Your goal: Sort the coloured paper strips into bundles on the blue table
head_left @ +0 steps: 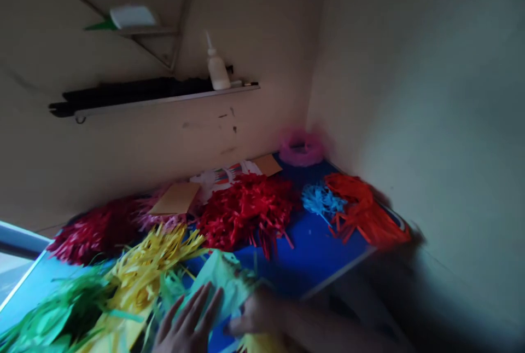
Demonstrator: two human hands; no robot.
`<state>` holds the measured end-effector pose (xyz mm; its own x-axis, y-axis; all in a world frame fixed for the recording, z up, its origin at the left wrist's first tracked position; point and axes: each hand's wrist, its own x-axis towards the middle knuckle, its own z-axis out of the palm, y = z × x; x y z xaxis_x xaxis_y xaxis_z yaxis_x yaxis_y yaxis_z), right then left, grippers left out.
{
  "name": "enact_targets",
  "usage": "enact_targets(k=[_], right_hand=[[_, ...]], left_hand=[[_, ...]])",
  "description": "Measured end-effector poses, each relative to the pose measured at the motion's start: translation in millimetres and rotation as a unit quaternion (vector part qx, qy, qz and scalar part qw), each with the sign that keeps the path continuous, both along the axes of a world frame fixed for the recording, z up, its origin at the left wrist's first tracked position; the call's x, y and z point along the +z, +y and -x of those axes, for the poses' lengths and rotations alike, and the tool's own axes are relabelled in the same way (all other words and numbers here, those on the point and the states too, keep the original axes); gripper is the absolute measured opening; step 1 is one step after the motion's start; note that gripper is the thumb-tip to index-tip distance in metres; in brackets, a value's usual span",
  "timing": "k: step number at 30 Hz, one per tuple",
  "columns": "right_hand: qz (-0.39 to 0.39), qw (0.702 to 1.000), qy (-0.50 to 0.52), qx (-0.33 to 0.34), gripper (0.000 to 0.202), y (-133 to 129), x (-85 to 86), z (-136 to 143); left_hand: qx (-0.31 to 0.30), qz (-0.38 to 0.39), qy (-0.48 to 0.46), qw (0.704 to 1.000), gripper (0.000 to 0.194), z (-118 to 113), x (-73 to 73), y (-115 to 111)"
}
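Note:
My left hand (189, 323) is at the bottom of the view, its fingers stretched out and slightly apart over a sheet of light green paper (219, 273). Beside it, at the sheet's right edge, my right hand (260, 314) is curled and blurred. What lies inside its fingers is hidden. Yellow paper with a fringed edge (262, 343) shows just below the right hand. Left of my hands lie a bunch of yellow paper strips (141, 271) and a green bunch (53, 309). Behind the light green sheet sits a red fringed bunch (248, 210).
The blue table (328, 249) also bears a dark red bunch (98, 230), brown card (176, 198), blue strips (322, 200), orange-red paper (365, 208) and a pink ring-shaped bundle (301, 148). Walls close in behind and right. A wall shelf (164, 100) holds a white nozzle bottle (218, 71).

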<state>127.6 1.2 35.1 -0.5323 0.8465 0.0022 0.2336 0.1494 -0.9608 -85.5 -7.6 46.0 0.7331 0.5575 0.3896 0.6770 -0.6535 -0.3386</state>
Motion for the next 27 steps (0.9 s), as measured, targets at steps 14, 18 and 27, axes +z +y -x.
enact_targets(k=[14, 18, 27], right_hand=[[-0.240, 0.926, -0.260, -0.131, 0.038, -43, -6.8, -137], [-0.184, 0.947, -0.262, -0.030, 0.049, -18, -31.3, -90], [-0.091, 0.961, -0.233, -0.121, 0.020, 11, -33.7, -96]], left_hand=[[0.116, 0.337, -0.155, 0.921, 0.050, -99, -53.9, -6], [0.109, 0.339, -0.198, 0.913, 0.039, -88, -57.6, -5], [0.150, 0.281, -0.268, 0.909, 0.032, -51, -66.4, -4]])
